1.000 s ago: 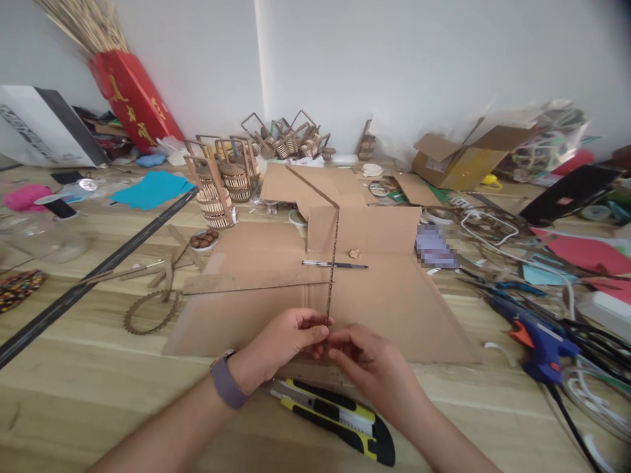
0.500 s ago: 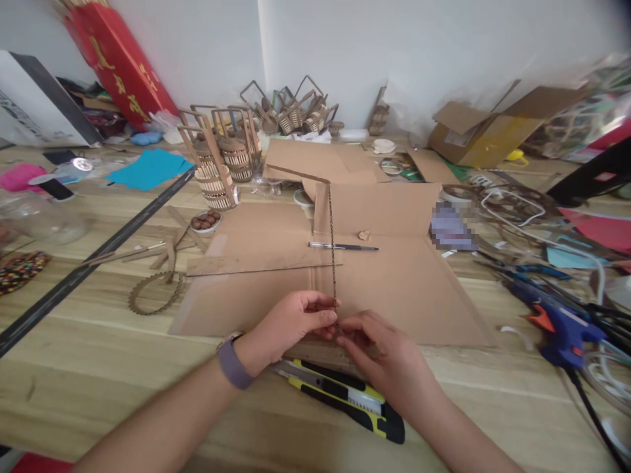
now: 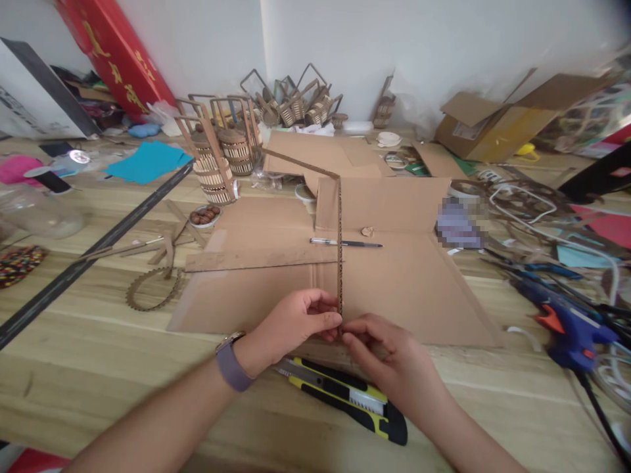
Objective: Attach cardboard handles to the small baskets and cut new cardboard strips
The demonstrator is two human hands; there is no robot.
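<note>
A thin, bent strip of corrugated cardboard (image 3: 340,243) rises from my fingers and folds away to the left near its top. My left hand (image 3: 300,316) pinches it close to its lower end. Just to the right, my right hand (image 3: 382,345) has thumb and fingertips closed on the strip's near end; the exact grip is partly hidden. Beneath both hands lies a large cardboard sheet (image 3: 409,295). A pen (image 3: 359,244) rests on that sheet behind the strip. On the wooden table below my hands is a yellow and black utility knife (image 3: 345,397).
A blue glue gun (image 3: 566,322) and its cord lie at the right. Small slatted buckets (image 3: 211,177) stand at the back left, near a bowl of brown beads (image 3: 205,215). An open cardboard box (image 3: 507,125) sits at the back right.
The strip looks turned slightly, its corrugated edge now showing wider. Both hands keep their hold with little movement. The whole view has shifted a little.
</note>
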